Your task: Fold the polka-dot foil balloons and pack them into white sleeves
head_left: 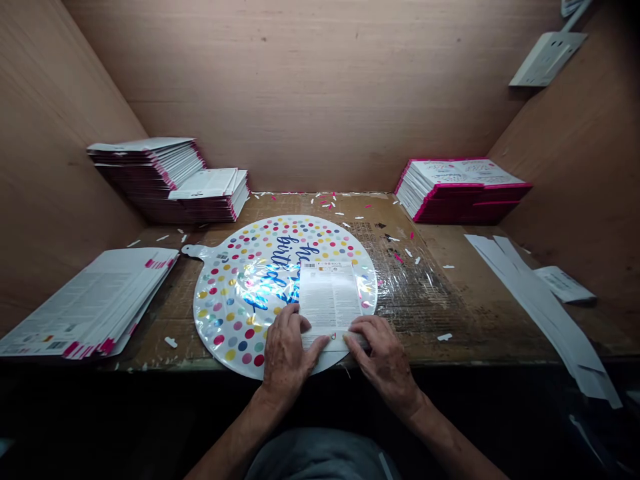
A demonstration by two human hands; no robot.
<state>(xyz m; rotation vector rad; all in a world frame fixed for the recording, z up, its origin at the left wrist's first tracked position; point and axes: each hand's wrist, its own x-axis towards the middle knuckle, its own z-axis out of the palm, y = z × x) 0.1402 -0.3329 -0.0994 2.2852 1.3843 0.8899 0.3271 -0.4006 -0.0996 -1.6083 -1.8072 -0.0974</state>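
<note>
A round white foil balloon [235,293] with coloured dots and blue lettering lies flat on the cardboard-covered table, its tail pointing left. On its right part rests a white printed card [330,300] with small text. My left hand [290,343] grips the card's lower left edge, thumb on top near the bottom. At the lower right corner, my right hand [383,353] pinches the same card between thumb and fingers. Both thumbs are near a small coloured mark at the card's bottom edge.
Stacks of folded cards stand at the back left [170,180] and back right [465,190]. More printed sheets [95,303] lie at the left. White paper strips [545,313] hang over the right front edge. Paper scraps dot the cardboard [425,287]. Wooden walls enclose the table.
</note>
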